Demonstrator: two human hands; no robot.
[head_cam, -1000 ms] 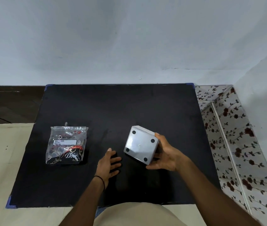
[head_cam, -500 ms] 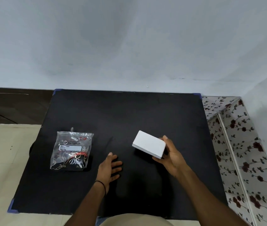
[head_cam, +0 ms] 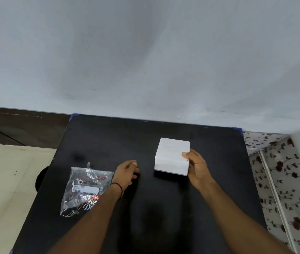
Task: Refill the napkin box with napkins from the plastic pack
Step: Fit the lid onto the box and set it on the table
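A white square napkin box (head_cam: 172, 155) rests upright on the black table (head_cam: 163, 208), right of centre. My right hand (head_cam: 196, 166) grips its right side, thumb on the top edge. A clear plastic pack (head_cam: 85, 190) with a white label and printed lettering lies flat at the table's left. My left hand (head_cam: 126, 172) hovers between pack and box, fingers loosely curled, holding nothing; its forearm covers the pack's lower right corner.
A plain pale wall (head_cam: 145, 61) rises behind the table. A floral-patterned surface (head_cam: 283, 180) borders the table's right edge. Light floor tiles (head_cam: 8, 180) and a dark baseboard (head_cam: 17, 125) lie to the left.
The box, held tilted with its footed underside showing, has been turned over and now sits upright on the table. My left hand lifted off the table and curled. The camera tilted up.
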